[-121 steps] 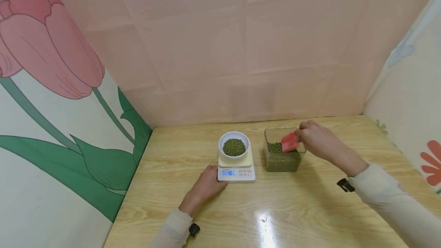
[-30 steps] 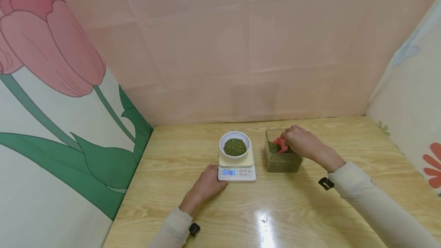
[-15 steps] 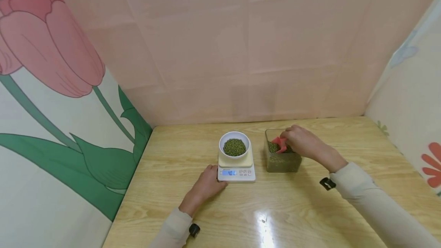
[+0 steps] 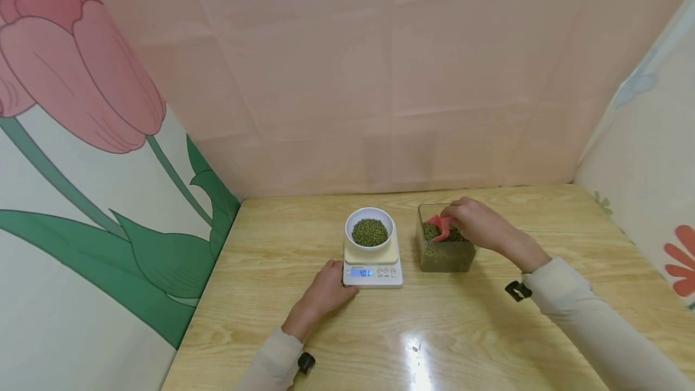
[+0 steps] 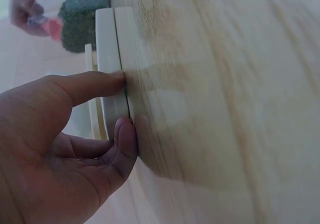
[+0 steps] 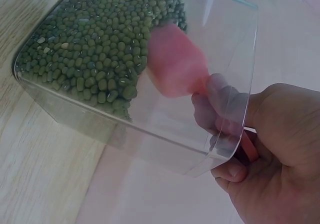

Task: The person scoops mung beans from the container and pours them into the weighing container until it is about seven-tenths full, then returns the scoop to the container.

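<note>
A white kitchen scale (image 4: 373, 275) stands on the table with a white bowl (image 4: 353, 216) of green mung beans (image 4: 370, 232) on it; its display is lit. My left hand (image 4: 327, 289) holds the scale's front left corner, thumb and curled fingers against its edge in the left wrist view. To the right is a clear plastic container (image 4: 446, 264), partly filled with mung beans (image 6: 102, 49). My right hand (image 4: 478, 223) reaches over its right rim and grips a red scoop (image 6: 177, 61) by the handle. The scoop's front lies in the beans, so its load is hidden.
The wooden table (image 4: 260, 258) meets a pink cloth wall (image 4: 326, 107) behind the scale and container. A tulip-patterned wall (image 4: 87, 198) stands on the left, a flowered wall (image 4: 651, 155) on the right.
Since the oldest frame, my right hand has moved left and turned the scoop, pushing it into the beans. Over the last second it shifts only slightly. The left hand stays on the scale.
</note>
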{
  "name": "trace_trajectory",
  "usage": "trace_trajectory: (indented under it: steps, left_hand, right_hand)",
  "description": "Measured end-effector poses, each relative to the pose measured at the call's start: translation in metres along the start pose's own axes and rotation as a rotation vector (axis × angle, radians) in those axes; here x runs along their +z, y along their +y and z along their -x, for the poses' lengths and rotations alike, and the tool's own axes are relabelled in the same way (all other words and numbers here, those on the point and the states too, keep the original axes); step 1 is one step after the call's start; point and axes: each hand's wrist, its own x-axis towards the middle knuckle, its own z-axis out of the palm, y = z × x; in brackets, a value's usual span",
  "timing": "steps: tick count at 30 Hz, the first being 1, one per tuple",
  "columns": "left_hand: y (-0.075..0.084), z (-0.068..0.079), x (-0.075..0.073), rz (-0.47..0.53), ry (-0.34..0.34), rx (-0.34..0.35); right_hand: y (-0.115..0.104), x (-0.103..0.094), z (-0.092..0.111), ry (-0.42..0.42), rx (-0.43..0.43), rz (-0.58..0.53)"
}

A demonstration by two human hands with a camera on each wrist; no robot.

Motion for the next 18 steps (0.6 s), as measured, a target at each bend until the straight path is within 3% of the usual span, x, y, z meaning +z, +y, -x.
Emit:
trace_trajectory:
  steps: [8,18]
  left_hand:
    - [-0.0002,-0.0003,0.0004,-0.005,-0.003,-0.008]
    - [-0.0009,-0.0009,0.0009,-0.009,-0.010,-0.010]
  right_hand:
    - [0.0019,-0.0009,0.0017,0.037,0.020,-0.064]
    - [-0.0001,-0.0068,0.0040,0.018,0.054,-0.106]
